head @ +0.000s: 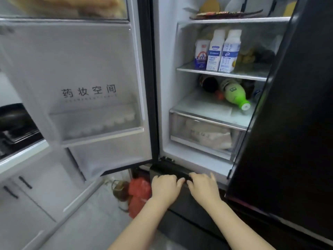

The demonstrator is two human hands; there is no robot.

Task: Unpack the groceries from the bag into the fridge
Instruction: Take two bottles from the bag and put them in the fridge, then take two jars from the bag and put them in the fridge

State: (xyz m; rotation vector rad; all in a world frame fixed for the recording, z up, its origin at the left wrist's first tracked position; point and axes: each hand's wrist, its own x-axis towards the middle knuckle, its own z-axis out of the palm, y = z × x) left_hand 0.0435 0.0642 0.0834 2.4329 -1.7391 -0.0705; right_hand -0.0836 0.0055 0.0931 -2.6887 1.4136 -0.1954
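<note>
The fridge stands open, its white left door [86,73] swung wide and its dark right door [288,123] partly across the view. Both hands rest on the top edge of the dark lower drawer front [180,199] below the fridge compartment. My left hand [164,187] curls its fingers over that edge; my right hand [204,186] grips it beside the left. A red plastic bag [138,193] sits on the floor left of the drawer, with a bottle of brown liquid [119,191] next to it.
Milk cartons [221,51] stand on the middle shelf. A green bottle [236,93] lies on the shelf below, above a clear crisper drawer [205,134]. An egg tray [100,125] fills the left door bin. White cabinets [23,195] and a dark stove [14,127] are at the left.
</note>
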